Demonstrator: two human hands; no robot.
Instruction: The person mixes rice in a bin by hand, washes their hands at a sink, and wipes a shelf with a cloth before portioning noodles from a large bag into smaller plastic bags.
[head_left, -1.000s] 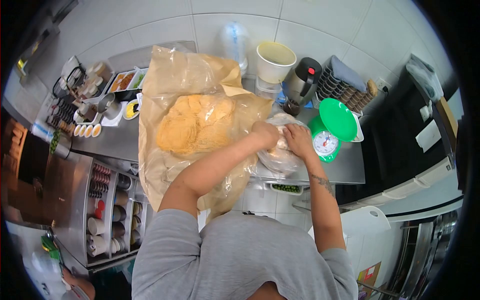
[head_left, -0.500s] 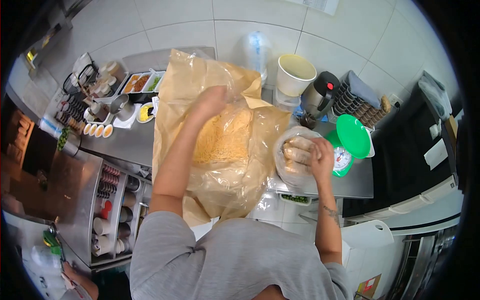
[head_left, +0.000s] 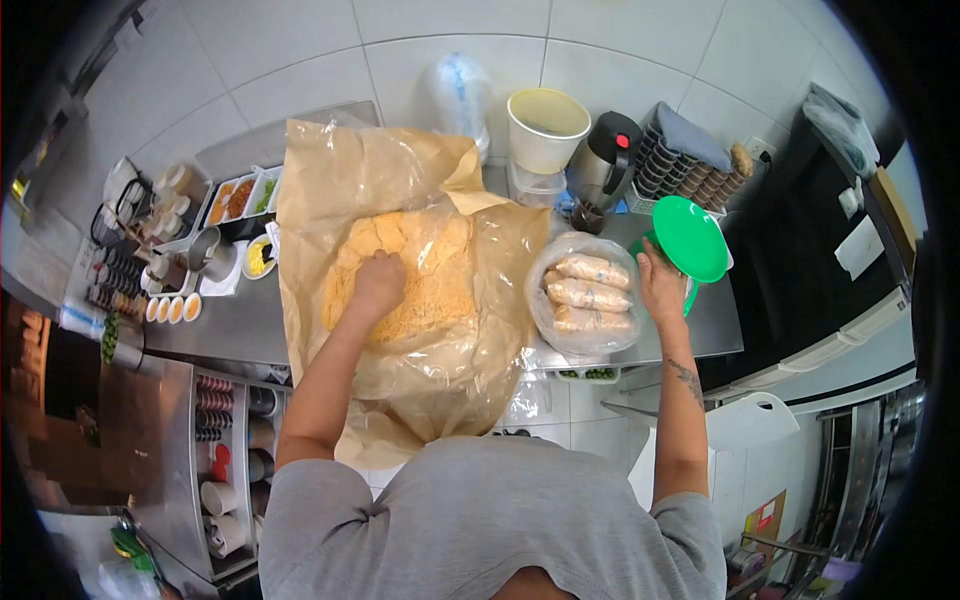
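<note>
My left hand presses into a mound of fine yellow-orange shreds, its fingers curled and partly hidden. The shreds lie in a clear plastic liner inside a large brown paper bag, spread wide over the counter. To the right, my right hand is at the side of a green kitchen scale, fingers bent against its body and covering the dial. Just left of that hand, an open clear bag contains several filled packs of pale, orange-tinged contents, stacked in a row.
A white bucket, a thermos jug and a basket of stacked dark cups line the wall. At left stand topping trays, a metal pot and small egg cups. Below is a cup shelf.
My left hand has come down from the bag's upper part into the shreds. My right hand has left the bag of packs and moved right to the scale. The whole view has shifted.
</note>
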